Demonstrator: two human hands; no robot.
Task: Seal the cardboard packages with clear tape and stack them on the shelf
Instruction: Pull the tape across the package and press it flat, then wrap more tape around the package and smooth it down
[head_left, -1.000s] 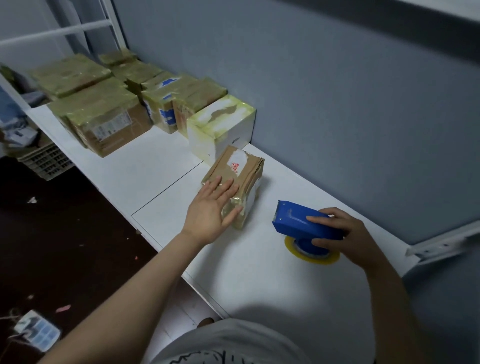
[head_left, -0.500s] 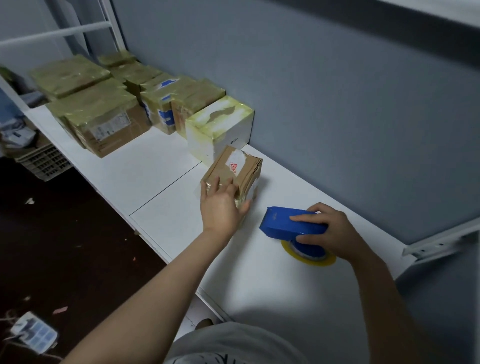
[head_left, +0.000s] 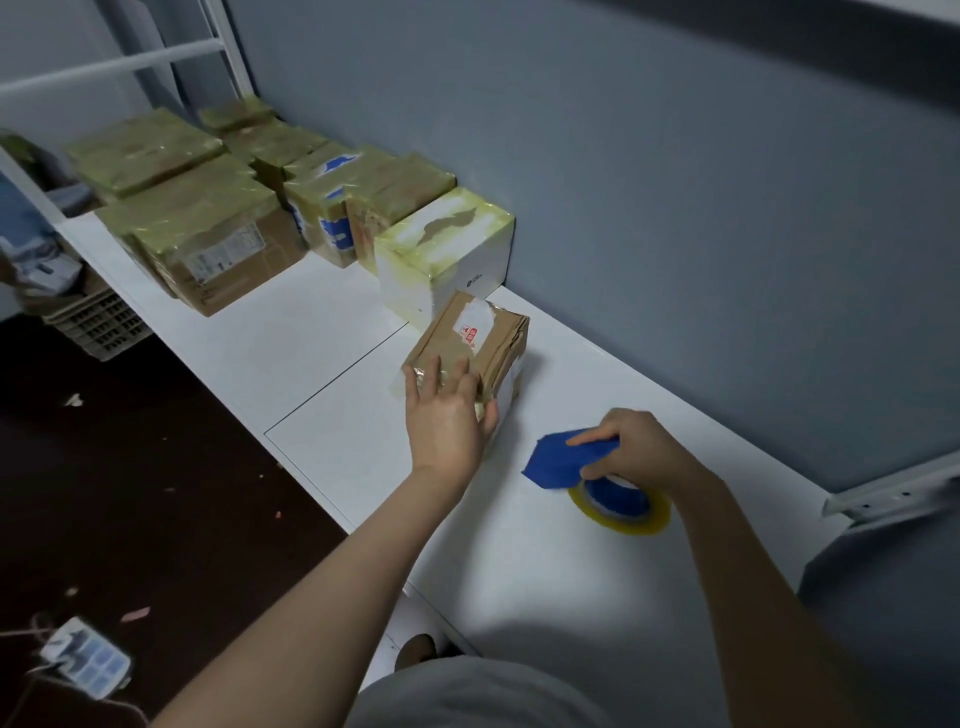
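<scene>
Two hands, one package in work.

Item 1, left hand (head_left: 447, 415): flat and spread, fingers straight, palm pressing the near end of the small cardboard package (head_left: 483, 338), where a glossy strip of tape (head_left: 431, 376) wraps the edge. The thumb lies against the package's right side. Nothing is clasped.

Item 2, right hand (head_left: 639, 452): fingers and thumb curled round the blue tape dispenser (head_left: 566, 460). Its yellowish roll of clear tape (head_left: 623, 512) rests on the white shelf (head_left: 322, 332), near the package and apart from it.

Item 3, package: lies on the shelf near the grey wall (head_left: 675, 208), top flaps crumpled, a torn white label (head_left: 475, 319) on the far half. Its far end sits just beside a white taped box (head_left: 447, 249).

Item 4, sealed packages (head_left: 208, 234): a row along the wall to the far left, tops glossy with tape.

Item 5, plastic crate (head_left: 98, 322): on the dark floor (head_left: 130, 467) below.

Step in hand, as I judge it: smoothing the strip down. To do it well I would press from the middle outward to the corners and stop the package from sliding. Then I would bring the dispenser in for the far crumpled flaps, which look unsealed. Risk: the creased cardboard may buckle under a heavy palm.
</scene>
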